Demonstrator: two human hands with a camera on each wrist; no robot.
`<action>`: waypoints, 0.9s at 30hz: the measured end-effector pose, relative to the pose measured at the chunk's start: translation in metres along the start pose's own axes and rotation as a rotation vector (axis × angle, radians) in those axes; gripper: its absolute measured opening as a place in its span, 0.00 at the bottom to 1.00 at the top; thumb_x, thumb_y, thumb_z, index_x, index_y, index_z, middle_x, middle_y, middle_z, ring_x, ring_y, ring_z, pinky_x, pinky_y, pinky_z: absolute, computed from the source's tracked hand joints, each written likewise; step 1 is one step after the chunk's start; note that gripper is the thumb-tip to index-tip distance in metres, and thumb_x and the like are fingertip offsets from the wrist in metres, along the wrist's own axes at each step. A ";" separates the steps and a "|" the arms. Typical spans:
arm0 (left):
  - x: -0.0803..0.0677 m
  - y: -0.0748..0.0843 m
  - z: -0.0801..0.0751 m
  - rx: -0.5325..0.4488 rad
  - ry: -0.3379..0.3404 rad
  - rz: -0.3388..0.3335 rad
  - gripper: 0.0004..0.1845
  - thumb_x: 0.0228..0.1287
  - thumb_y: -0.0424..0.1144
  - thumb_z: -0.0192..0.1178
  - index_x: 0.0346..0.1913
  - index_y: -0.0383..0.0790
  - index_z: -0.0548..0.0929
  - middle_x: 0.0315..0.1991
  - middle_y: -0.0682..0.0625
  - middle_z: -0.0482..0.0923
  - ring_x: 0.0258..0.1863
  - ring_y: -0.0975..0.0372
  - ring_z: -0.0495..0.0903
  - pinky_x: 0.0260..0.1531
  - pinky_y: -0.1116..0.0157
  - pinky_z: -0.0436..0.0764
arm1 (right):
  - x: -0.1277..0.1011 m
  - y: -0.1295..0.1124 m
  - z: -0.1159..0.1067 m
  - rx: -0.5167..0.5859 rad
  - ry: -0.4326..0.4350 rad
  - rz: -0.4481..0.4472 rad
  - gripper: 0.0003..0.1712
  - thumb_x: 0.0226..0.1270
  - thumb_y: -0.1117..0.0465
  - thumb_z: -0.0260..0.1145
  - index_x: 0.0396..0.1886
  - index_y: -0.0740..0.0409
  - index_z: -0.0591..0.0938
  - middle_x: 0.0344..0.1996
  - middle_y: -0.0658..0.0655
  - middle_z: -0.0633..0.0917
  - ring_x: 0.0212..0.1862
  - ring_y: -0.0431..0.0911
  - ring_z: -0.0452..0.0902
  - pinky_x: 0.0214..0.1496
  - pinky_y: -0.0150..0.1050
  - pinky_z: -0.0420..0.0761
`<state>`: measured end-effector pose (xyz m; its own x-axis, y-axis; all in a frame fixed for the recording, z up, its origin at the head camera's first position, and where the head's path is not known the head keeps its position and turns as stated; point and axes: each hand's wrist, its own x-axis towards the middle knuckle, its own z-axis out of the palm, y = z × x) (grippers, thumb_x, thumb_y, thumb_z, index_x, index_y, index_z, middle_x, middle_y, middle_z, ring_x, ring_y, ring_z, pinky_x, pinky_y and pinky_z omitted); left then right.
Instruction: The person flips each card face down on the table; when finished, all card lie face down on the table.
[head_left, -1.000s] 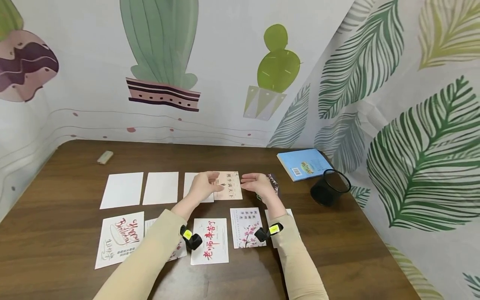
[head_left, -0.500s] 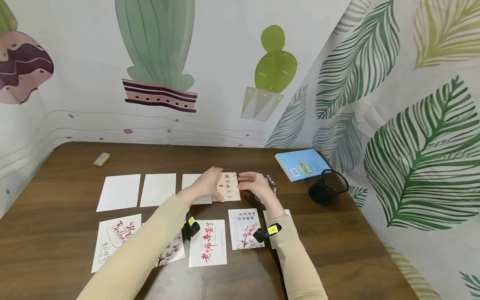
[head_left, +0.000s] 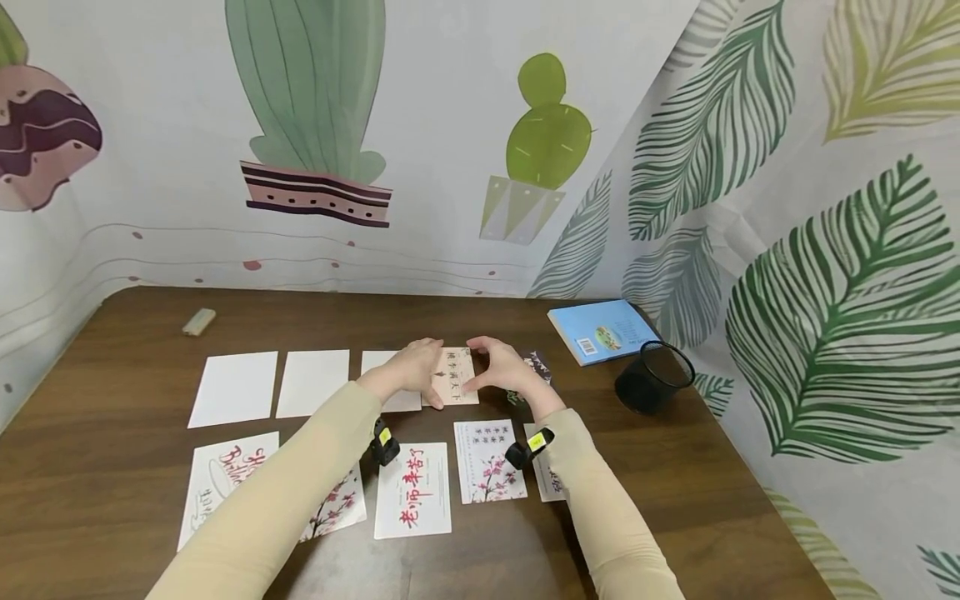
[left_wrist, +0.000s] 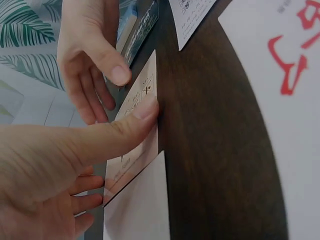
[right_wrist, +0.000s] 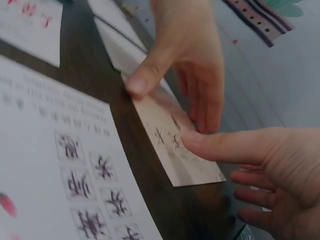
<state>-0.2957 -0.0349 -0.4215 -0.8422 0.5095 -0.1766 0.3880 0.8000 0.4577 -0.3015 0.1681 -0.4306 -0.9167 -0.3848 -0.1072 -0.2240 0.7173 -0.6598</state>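
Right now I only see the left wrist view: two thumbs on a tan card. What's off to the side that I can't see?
Observer: In the head view, a black mesh cup sits on the table, to the right of the tan card.
Operator: Ooh! Any cards with pictures?
Observer: Yes. A birthday card with red writing lies at the near left, partly behind the left sleeve.
Operator: And way at the back?
Observer: A small pale block lies alone near the table's far left corner.

Book (head_left: 602, 330) behind bin (head_left: 654, 377)
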 end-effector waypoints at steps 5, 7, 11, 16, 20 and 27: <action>0.001 0.001 -0.002 0.071 0.004 0.001 0.62 0.36 0.48 0.82 0.71 0.23 0.59 0.71 0.32 0.61 0.70 0.41 0.61 0.70 0.48 0.63 | 0.008 0.001 -0.001 -0.135 -0.096 -0.049 0.55 0.46 0.56 0.82 0.72 0.64 0.64 0.71 0.63 0.67 0.73 0.57 0.61 0.73 0.52 0.64; 0.001 0.003 -0.003 0.095 0.007 0.002 0.61 0.34 0.49 0.83 0.70 0.24 0.61 0.70 0.32 0.62 0.68 0.41 0.63 0.69 0.49 0.65 | 0.011 0.002 -0.001 -0.172 -0.132 -0.056 0.57 0.46 0.55 0.82 0.73 0.63 0.62 0.72 0.63 0.65 0.73 0.56 0.59 0.74 0.52 0.63; 0.002 0.004 -0.005 0.126 0.011 0.004 0.61 0.32 0.50 0.84 0.69 0.24 0.63 0.66 0.33 0.65 0.64 0.43 0.65 0.66 0.50 0.69 | 0.015 0.002 -0.001 -0.213 -0.165 -0.065 0.59 0.45 0.54 0.82 0.74 0.62 0.60 0.73 0.63 0.63 0.74 0.56 0.58 0.75 0.50 0.62; 0.006 0.002 -0.005 0.131 0.003 -0.011 0.62 0.31 0.51 0.84 0.70 0.25 0.63 0.65 0.33 0.65 0.63 0.44 0.64 0.65 0.52 0.69 | 0.019 -0.002 -0.002 -0.263 -0.167 -0.111 0.59 0.44 0.53 0.83 0.73 0.65 0.61 0.71 0.64 0.66 0.72 0.57 0.60 0.73 0.51 0.64; 0.008 0.000 -0.004 0.138 0.000 -0.011 0.62 0.31 0.51 0.84 0.70 0.25 0.63 0.64 0.34 0.65 0.62 0.45 0.64 0.65 0.52 0.70 | 0.021 -0.006 -0.003 -0.295 -0.189 -0.122 0.60 0.44 0.52 0.83 0.73 0.66 0.61 0.68 0.65 0.67 0.70 0.58 0.61 0.72 0.52 0.65; 0.008 0.001 -0.004 0.129 -0.005 -0.005 0.64 0.30 0.52 0.84 0.70 0.25 0.62 0.65 0.34 0.64 0.62 0.45 0.64 0.65 0.52 0.69 | 0.023 -0.010 -0.004 -0.319 -0.193 -0.133 0.60 0.40 0.54 0.85 0.71 0.67 0.64 0.65 0.66 0.67 0.67 0.59 0.61 0.70 0.52 0.67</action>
<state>-0.3033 -0.0310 -0.4190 -0.8422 0.5072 -0.1832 0.4294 0.8362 0.3411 -0.3215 0.1542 -0.4231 -0.8005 -0.5672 -0.1938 -0.4563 0.7863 -0.4165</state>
